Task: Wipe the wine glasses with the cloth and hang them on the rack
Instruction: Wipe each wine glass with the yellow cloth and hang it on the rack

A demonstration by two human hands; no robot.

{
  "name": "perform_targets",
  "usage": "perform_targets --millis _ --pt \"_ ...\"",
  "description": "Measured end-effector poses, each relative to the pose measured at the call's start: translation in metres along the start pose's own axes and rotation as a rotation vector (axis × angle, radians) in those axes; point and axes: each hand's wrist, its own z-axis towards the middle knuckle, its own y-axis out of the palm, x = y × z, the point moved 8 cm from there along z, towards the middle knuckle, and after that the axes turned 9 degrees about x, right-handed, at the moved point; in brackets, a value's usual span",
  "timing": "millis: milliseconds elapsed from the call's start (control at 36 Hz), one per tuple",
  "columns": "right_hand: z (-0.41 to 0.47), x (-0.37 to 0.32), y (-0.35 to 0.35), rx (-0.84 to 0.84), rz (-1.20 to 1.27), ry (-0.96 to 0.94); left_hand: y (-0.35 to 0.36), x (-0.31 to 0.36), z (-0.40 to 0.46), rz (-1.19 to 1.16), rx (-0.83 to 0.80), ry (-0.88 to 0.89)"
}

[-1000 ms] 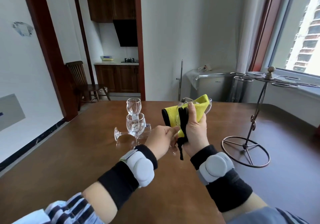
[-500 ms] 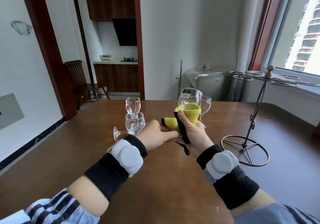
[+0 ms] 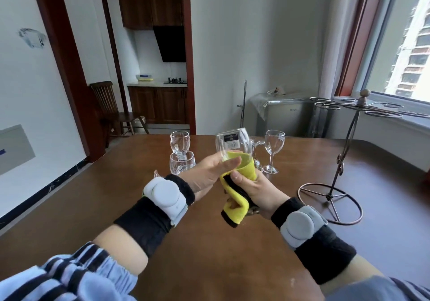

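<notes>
I hold a clear wine glass with a dark label upright over the table. My left hand grips the lower part of its bowl, thumb against the glass. My right hand clutches the yellow cloth with its black edge, wrapped around the bottom of the bowl and the stem; the foot is hidden. The metal rack stands to the right, its top rings empty. More glasses stand behind: two at the left, one at the right.
The brown wooden table carries everything. Another glass is half hidden behind the held one, and one lying glass peeks out by my left wrist. The rack's ring base sits close to my right forearm.
The cloth has slid from covering the bowl down to its bottom and the stem, baring the bowl. My left hand rose from the stem area to the bowl.
</notes>
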Motion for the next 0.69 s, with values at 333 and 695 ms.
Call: perform_targets --millis 333,695 --pt "-0.004 -0.016 0.017 -0.06 -0.213 -0.034 -0.011 0.0 0.005 -0.203 0.238 0.099" --pt "0.002 -0.006 0.02 0.142 -0.28 -0.025 -0.042 -0.007 0.011 -0.173 0.452 0.031"
